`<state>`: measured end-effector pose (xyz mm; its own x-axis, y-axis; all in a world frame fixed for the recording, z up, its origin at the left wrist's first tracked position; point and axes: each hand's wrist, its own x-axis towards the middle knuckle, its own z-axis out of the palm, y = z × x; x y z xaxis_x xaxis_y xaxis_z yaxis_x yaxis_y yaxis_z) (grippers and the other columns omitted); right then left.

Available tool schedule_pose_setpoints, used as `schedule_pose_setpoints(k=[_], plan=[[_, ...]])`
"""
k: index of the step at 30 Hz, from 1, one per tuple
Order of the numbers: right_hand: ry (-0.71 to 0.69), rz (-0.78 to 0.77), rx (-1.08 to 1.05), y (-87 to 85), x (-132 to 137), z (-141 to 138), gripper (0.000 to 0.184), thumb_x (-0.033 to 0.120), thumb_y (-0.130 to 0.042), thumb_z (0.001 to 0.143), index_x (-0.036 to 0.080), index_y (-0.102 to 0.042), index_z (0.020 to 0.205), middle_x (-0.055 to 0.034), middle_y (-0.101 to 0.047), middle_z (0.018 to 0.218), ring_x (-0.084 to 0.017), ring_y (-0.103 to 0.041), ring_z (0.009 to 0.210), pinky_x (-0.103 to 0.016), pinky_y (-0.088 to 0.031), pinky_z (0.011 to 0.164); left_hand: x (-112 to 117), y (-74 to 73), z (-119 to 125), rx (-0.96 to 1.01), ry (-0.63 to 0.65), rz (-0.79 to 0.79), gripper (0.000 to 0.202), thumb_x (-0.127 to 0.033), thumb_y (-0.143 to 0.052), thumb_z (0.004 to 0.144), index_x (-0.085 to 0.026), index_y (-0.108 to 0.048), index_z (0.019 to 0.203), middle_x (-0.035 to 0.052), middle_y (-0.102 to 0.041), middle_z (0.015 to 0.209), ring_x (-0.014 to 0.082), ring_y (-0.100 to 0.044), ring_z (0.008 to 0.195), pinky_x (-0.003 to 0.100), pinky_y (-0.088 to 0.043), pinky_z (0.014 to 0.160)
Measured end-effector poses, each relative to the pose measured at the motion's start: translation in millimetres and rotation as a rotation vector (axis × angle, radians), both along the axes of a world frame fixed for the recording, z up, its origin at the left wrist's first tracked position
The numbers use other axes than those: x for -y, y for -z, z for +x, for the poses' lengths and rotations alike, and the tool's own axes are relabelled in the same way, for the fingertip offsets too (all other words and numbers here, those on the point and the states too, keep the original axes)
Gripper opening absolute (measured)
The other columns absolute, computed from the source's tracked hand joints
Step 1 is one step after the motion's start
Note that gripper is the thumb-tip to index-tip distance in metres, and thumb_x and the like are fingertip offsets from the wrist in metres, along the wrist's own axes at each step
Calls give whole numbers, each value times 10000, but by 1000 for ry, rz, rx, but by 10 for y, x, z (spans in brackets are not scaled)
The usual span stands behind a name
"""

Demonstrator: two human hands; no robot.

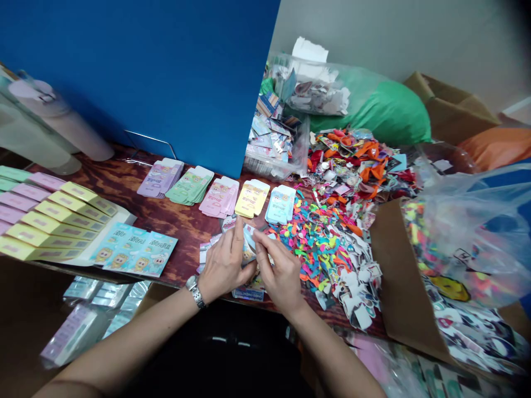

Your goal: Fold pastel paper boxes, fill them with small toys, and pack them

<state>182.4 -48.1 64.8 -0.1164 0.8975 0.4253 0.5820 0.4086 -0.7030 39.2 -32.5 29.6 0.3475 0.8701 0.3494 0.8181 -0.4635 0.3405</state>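
My left hand (224, 264), with a metal watch on its wrist, and my right hand (281, 271) meet at the front edge of the wooden table (124, 182). Both pinch a small light-blue printed card box (250, 243) between their fingers. Under the hands lie a few more printed cards (249, 291). Just right of my right hand spreads a heap of small bright plastic pieces (315, 240). Behind the hands stand flat card stacks in a row: purple (161, 178), green (191, 186), pink (219, 197), yellow (252, 198) and blue (281, 204).
A blue board (157, 77) stands at the back. Folded yellow and pink boxes (50, 218) and blue printed cards (135, 250) lie at left. A clear bin of cards (276, 141), sticker heaps (357, 160), a cardboard flap (398, 293) and plastic bags (473, 243) crowd the right.
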Motion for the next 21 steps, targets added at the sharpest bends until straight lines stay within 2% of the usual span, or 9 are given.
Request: schedule_pose_setpoints(k=[4, 9, 12, 14, 16, 17, 19, 21], plan=[[13, 120, 25, 213, 86, -101, 536, 103, -456, 947, 245, -396, 1461, -86, -628, 1290, -208, -610, 1174, -375, -522, 996, -4, -23, -6, -77, 0, -12, 893, -362, -451, 884, -12, 93, 1499, 178, -564, 1057, 280, -601, 917, 339, -527, 659], [-36, 24, 42, 310, 115, -177, 589, 113, -434, 950, 235, -296, 1509, -101, -549, 1388, -212, -529, 1277, -406, -491, 1052, 11, -11, -36, -128, -3, -43, 822, -237, -417, 880, -59, 78, 1512, 155, -567, 1066, 254, -598, 920, 309, -516, 657], [-103, 78, 71, 347, 138, -242, 640, 78, -401, 927, 173, -220, 1533, -144, -468, 1454, -243, -413, 1373, -456, -442, 1096, 12, 14, -63, -146, -26, -36, 837, -252, -422, 896, -36, 117, 1499, 160, -573, 1035, 261, -594, 877, 322, -511, 641], [-148, 79, 42, 394, 127, -253, 631, 73, -396, 919, 163, -248, 1525, -145, -462, 1459, -245, -394, 1385, -465, -426, 1108, 5, 8, -93, -160, -39, -56, 847, -245, -433, 895, -37, 124, 1498, 170, -580, 1041, 269, -594, 872, 333, -514, 638], [-136, -15, -50, 447, 64, -197, 564, 102, -417, 928, 185, -356, 1483, -126, -511, 1422, -224, -463, 1335, -439, -435, 1100, -5, -27, -147, -150, -6, -65, 862, -260, -478, 879, -72, 74, 1514, 197, -570, 1139, 294, -594, 945, 374, -531, 708], [-96, -89, -127, 471, 14, -145, 520, 131, -438, 934, 196, -414, 1449, -117, -534, 1402, -215, -500, 1303, -426, -444, 1090, -11, -50, -185, -130, 31, -46, 881, -300, -516, 869, -95, 37, 1523, 216, -542, 1221, 324, -580, 1025, 423, -531, 788], [53, -228, -356, 498, -100, -21, 454, 204, -478, 939, 200, -481, 1394, -114, -564, 1373, -212, -551, 1250, -416, -475, 1051, -17, -87, -269, -45, 125, 35, 957, -414, -604, 832, -141, -11, 1531, 239, -447, 1376, 393, -489, 1215, 552, -449, 967], [167, -331, -631, 490, -183, 68, 452, 265, -510, 927, 191, -488, 1372, -126, -585, 1347, -226, -589, 1204, -420, -517, 990, -16, -86, -336, 110, 208, 78, 1092, -490, -676, 778, -161, 47, 1528, 252, -332, 1478, 418, -361, 1350, 611, -349, 1063]])
